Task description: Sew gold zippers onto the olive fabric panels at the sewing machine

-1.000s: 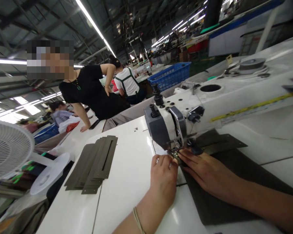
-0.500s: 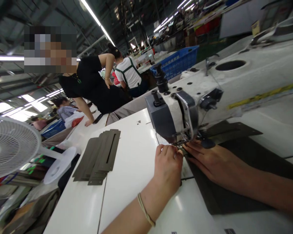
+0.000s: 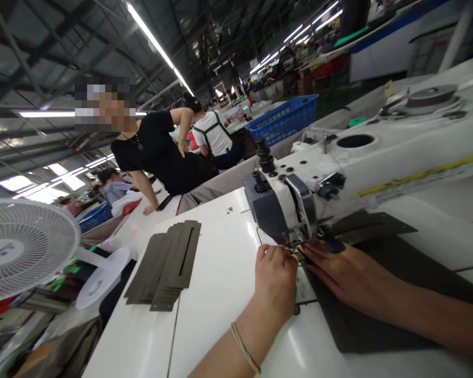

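Note:
Beneath the head of the white sewing machine (image 3: 278,202), both hands work close to the needle area. My left hand (image 3: 276,278), with a thin band at the wrist, is closed with its fingers curled just left of the presser foot; what it pinches is hidden. My right hand (image 3: 349,270) lies flat, fingers stretched toward the needle, pressing on a dark olive fabric panel (image 3: 358,331). That panel spreads under my right forearm. Behind it, by the machine's arm, lies another dark piece with a slit (image 3: 394,223).
Left on the white table (image 3: 213,273) is a stack of olive pieces with slits (image 3: 165,265). A white fan (image 3: 23,252) stands at far left. Across the table a person in black (image 3: 157,152) leans on a hand. Behind is a blue crate (image 3: 284,118).
The camera view has shifted slightly, so the scene sits a little lower and mostly further right. Both hands keep their places by the needle.

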{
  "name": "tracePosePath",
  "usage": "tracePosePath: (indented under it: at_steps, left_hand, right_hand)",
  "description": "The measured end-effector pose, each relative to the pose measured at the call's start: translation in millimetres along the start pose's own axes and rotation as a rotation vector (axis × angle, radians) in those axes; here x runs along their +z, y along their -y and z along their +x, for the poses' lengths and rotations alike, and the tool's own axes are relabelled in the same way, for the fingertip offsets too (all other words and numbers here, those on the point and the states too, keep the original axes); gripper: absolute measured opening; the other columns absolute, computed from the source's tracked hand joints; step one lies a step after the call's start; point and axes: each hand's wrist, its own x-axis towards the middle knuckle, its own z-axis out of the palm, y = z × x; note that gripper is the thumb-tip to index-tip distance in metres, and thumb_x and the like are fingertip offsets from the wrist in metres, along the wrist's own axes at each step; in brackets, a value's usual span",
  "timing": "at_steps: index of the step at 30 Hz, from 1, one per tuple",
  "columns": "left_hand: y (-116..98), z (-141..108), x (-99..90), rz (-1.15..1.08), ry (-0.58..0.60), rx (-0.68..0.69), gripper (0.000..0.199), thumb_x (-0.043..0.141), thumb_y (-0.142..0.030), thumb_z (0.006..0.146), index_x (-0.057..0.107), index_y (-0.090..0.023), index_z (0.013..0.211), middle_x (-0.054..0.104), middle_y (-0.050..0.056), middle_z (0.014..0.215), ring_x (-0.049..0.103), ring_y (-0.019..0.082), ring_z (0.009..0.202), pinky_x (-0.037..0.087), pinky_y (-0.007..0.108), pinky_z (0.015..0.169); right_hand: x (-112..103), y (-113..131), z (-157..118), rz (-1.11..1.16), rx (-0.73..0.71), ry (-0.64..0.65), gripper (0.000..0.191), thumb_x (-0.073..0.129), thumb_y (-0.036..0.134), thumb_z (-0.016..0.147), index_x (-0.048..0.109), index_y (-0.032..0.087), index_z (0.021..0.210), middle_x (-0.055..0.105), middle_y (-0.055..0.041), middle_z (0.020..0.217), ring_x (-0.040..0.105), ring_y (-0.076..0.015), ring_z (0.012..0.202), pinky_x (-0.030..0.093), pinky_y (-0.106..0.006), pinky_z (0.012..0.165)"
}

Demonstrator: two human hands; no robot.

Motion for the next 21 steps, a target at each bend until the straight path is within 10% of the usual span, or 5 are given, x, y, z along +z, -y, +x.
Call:
tracePosePath:
  at_steps: [14, 21]
  left_hand:
    - [-2, -2, 10.3, 0.024, -0.159, -0.064, 0.010, 0.063, -0.006, 0.078, 0.060, -0.016, 0.078, 0.064, 0.004, 0.081, 0.060, 0.019, 0.075, 0.048, 0.036, 0.070]
    - [1, -11, -16.8, -0.078, -0.052, -0.048, 0.005, 0.065, -0.013, 0.082, 0.064, -0.017, 0.081, 0.069, 0.004, 0.090, 0.064, 0.019, 0.084, 0.049, 0.039, 0.081]
  right_hand:
    - [4, -2, 2, -0.016, -0.005, -0.033, 0.031, 0.038, 0.018, 0.096, 0.061, 0.015, 0.116, 0.068, -0.0117, 0.107, 0.065, -0.0230, 0.098, 0.054, -0.040, 0.087]
    - [-22, -50, -34, -0.266, -0.099, -0.184, 0.033, 0.045, 0.034, 0.093, 0.060, 0.017, 0.118, 0.067, -0.0128, 0.112, 0.063, -0.0298, 0.101, 0.052, -0.046, 0.083]
